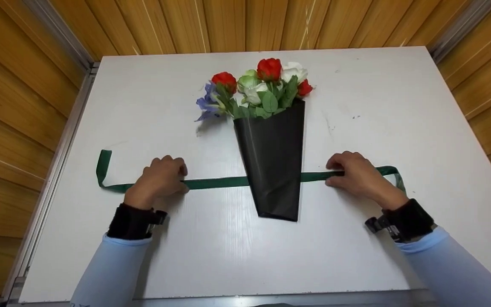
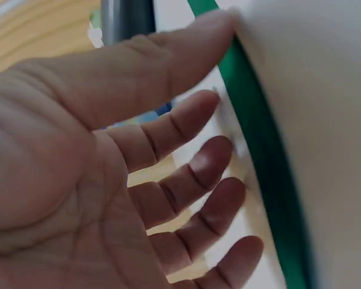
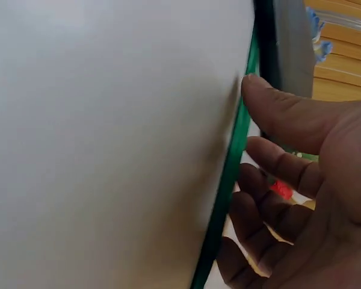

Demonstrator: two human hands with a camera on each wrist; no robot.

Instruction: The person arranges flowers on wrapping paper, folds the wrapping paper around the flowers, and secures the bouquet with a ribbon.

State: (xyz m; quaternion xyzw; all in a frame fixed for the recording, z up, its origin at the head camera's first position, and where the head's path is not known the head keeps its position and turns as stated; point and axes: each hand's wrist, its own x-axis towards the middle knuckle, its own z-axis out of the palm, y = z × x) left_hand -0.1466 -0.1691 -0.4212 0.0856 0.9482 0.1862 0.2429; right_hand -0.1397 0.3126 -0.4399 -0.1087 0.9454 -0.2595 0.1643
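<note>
A bouquet of red, white, green and blue flowers [image 1: 268, 83] in a black paper wrap [image 1: 273, 166] lies on the table, blooms toward the far side. Across its lower half runs a dark green ribbon [image 1: 215, 183], hidden where the wrap covers it. My left hand [image 1: 158, 181] is over the ribbon left of the bouquet; in the left wrist view its thumb [image 2: 186, 54] overlaps the ribbon, fingers spread apart from the thumb. On the other side, my right hand [image 1: 358, 177] has its thumb tip [image 3: 253, 87] right at the ribbon's edge, with fingers loosely bent along the opposite edge.
The white table [image 1: 203, 264] has wood-panelled walls [image 1: 245, 25] behind and at both sides. The ribbon's left tail [image 1: 103, 164] bends away from me; its right tail [image 1: 394, 172] curls beside the right wrist. A metal rail [image 1: 58, 162] follows the table's left edge.
</note>
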